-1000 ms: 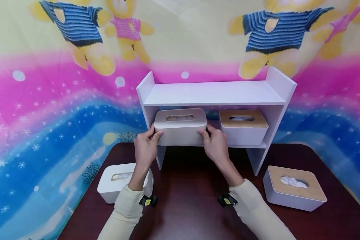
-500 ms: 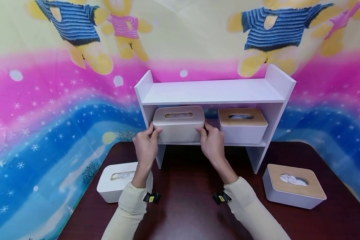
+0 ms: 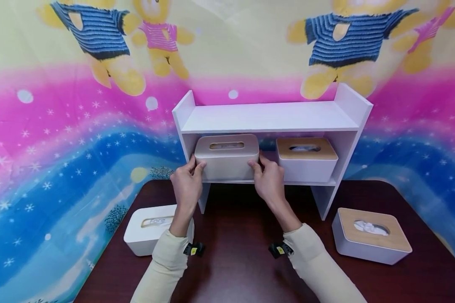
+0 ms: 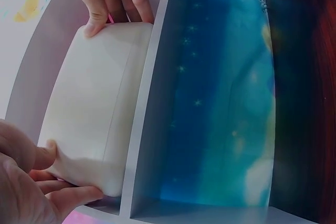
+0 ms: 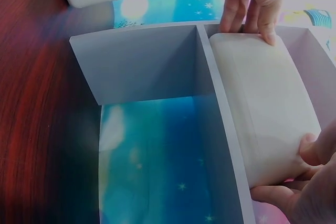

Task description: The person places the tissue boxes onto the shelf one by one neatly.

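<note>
Box in hand: we are holding a cream tissue box point(image 3: 226, 158) with a slotted lid, sitting at the left end of the lower shelf of a white shelf unit point(image 3: 269, 118), its front face near the shelf's front edge.
How it will handle: we are judging it rigid, smooth plastic, light, and a little slippery at its rounded corners; the lid may be loose, so the short end walls look like the safest place to take hold, not the lid.
Left hand: our left hand point(image 3: 186, 185) is pressing the box's left end, thumb on the front corner, fingers point(image 4: 79, 195) curling round the lower edge.
Right hand: our right hand point(image 3: 270, 181) is mirroring it on the right end, fingers point(image 5: 275, 195) wrapping the corner.
Arms: both forearms, in cream sleeves, are reaching forward over the dark table point(image 3: 235, 261), wrists level.
Nearby: a wood-lidded box point(image 3: 306, 159) is sharing the shelf at its right end; another point(image 3: 371, 235) is sitting near the table's right edge; a white box point(image 3: 151, 229) is lying near the left edge.
</note>
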A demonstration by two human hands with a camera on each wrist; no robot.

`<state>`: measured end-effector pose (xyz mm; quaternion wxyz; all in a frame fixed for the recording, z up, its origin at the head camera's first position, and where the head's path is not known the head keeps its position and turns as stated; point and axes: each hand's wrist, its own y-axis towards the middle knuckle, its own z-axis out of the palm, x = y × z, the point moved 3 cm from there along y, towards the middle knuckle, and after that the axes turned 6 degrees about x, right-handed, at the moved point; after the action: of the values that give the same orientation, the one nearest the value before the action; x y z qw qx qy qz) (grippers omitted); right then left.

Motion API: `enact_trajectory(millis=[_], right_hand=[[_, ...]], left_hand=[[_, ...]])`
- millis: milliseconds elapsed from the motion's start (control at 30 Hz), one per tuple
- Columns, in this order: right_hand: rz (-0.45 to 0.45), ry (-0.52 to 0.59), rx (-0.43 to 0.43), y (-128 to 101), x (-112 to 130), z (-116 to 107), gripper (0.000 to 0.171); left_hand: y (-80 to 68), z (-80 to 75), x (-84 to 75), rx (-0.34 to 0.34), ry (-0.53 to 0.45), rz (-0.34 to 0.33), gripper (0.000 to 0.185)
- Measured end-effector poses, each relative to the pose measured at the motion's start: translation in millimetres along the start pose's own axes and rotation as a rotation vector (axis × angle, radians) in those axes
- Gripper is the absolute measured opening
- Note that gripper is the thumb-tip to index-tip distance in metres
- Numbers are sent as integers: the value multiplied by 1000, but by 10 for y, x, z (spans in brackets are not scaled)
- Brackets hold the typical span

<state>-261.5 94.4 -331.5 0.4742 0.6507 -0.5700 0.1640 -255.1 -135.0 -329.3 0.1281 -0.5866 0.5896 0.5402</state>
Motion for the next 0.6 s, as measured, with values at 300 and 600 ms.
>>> enact_trajectory(millis=[300,600], right_hand=[[50,15,103,-107,6,-29,58],[53,2,213,-464,83,-125,85]], left_hand=[[-114,-96,2,179,-43,-69,71],[-357,-452,-2,259,-6,-59,77]])
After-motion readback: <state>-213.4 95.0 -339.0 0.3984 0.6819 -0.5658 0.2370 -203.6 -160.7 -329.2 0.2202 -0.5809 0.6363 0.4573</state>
